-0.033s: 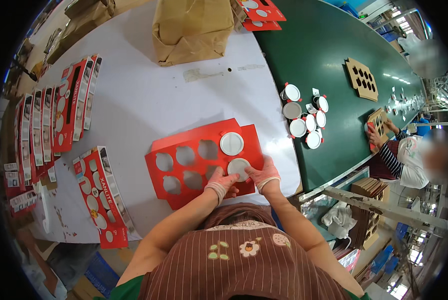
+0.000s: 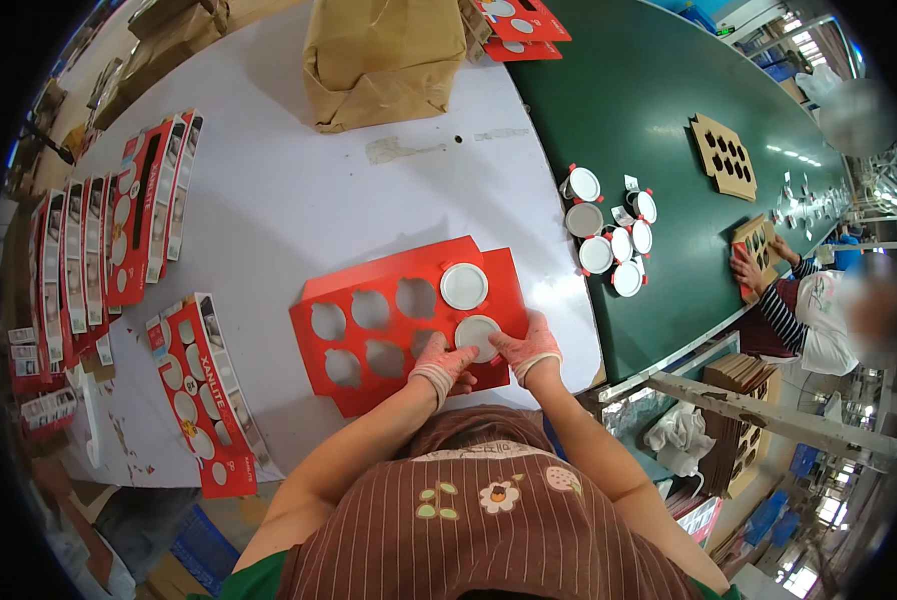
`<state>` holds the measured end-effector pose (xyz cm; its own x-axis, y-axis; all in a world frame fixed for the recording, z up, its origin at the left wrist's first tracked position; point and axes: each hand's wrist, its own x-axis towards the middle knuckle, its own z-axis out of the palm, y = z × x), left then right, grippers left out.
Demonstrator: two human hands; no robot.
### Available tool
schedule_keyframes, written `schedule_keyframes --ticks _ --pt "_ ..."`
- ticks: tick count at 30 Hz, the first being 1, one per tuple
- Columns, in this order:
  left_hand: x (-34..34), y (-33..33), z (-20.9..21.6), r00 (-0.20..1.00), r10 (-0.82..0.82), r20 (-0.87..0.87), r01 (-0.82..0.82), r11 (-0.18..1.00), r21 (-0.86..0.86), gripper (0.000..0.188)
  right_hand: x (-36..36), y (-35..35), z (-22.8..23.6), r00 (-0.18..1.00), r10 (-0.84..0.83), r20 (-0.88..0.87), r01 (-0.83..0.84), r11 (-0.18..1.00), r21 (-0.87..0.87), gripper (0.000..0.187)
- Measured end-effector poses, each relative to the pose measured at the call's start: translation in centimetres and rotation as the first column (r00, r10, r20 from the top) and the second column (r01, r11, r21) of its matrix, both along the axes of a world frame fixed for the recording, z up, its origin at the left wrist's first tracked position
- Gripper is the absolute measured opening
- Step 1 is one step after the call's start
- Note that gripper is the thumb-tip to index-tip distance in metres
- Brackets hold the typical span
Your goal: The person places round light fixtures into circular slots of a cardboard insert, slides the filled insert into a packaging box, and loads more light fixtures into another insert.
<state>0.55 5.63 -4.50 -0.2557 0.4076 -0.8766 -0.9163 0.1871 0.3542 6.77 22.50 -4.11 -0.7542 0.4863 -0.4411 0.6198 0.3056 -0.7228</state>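
A red cardboard insert (image 2: pixel 383 290) with two rows of round holes lies in front of me on the white table. In its far right hole sits one round white downlight (image 2: pixel 463 286). A second white downlight (image 2: pixel 476 338) is in the near right hole, between my hands. My left hand (image 2: pixel 442 366) has its thumb on that downlight's left edge, with fingers curled under the insert. My right hand (image 2: pixel 530 350) grips the downlight's right side, thumb at its rim. Both hands wear pale pinkish gloves. The fingertips beneath the insert are partly hidden.
Several white downlights with red clips (image 2: pixel 596 254) stand on the green table to the right. Red printed boxes (image 2: pixel 148 215) stand at left, another (image 2: pixel 206 395) nearer. A brown paper package (image 2: pixel 383 65) is at the far side. A co-worker (image 2: pixel 803 310) handles a cardboard insert at far right.
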Motion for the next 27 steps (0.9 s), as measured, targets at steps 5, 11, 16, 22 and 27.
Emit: schedule_keyframes --ticks 5,11,16,22,27 --pt "-0.5 -0.1 1.2 0.99 0.108 0.093 -0.113 0.992 0.054 0.048 -1.1 0.7 3.4 0.989 -0.087 0.123 0.114 0.966 -0.234 0.06" --pt "-1.8 -1.4 2.1 0.994 0.061 0.086 -0.063 0.998 0.018 0.045 -2.3 1.3 4.5 0.984 -0.046 0.174 0.093 0.958 -0.271 0.037" --pt "-0.4 -2.7 6.9 0.259 -0.628 -0.734 0.161 0.777 -0.609 0.067 -2.4 1.7 5.7 0.979 -0.04 0.201 0.089 0.967 -0.24 0.037" --pt "-2.1 -0.2 8.7 -0.382 -0.582 -0.717 0.23 0.692 -0.684 0.084 -2.4 1.2 5.7 0.988 -0.028 0.154 0.073 0.953 -0.294 0.036" --pt "-4.0 0.7 8.7 -0.502 -0.391 -0.772 0.344 0.728 -0.593 0.063 -1.4 1.7 5.9 0.992 -0.02 0.121 0.052 0.963 -0.266 0.043"
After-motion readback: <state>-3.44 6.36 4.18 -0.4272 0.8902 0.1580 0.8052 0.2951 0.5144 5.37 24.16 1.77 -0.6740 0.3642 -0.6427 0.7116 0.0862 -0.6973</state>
